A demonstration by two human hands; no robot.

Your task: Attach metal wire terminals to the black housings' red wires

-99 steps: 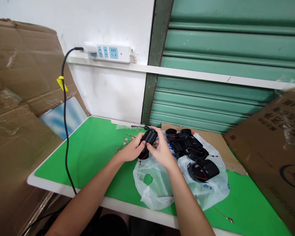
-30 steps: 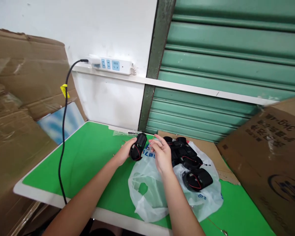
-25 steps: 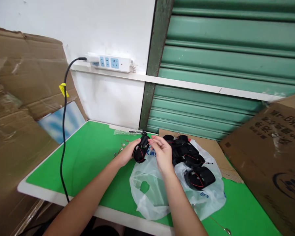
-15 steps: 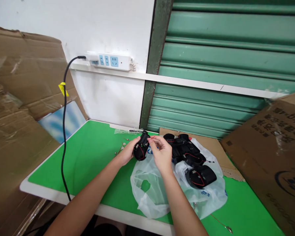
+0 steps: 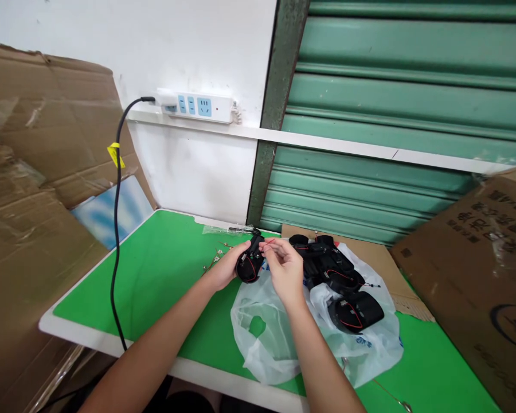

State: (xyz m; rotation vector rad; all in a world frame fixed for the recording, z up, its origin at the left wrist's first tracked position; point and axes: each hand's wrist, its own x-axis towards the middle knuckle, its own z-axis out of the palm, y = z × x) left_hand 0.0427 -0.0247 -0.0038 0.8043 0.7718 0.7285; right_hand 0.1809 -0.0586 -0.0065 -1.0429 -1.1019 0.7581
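Observation:
A black plastic housing (image 5: 248, 267) with a red wire along its open inside is gripped from the left by my left hand (image 5: 229, 267). At the housing's right side, my right hand (image 5: 284, 263) pinches a thin red wire (image 5: 269, 243) between thumb and fingertips. Whether the wire's end is attached is too small to make out. Several similar black housings (image 5: 327, 261) lie in a heap to the right. The nearest of them, a curved black housing (image 5: 361, 312) with a red wire, rests on a white plastic bag (image 5: 262, 350).
Small parts with wires (image 5: 215, 258) lie left of the housing on the green tabletop (image 5: 146, 275). A black cable (image 5: 115, 246) hangs from the power strip (image 5: 198, 107) across the table's left side. Cardboard boxes stand left and right (image 5: 477, 269); a green shutter (image 5: 370, 189) is behind.
The view has shifted slightly, so everything sits a little further right. Both hands keep their hold on the housing and the red wire, with hardly any other movement.

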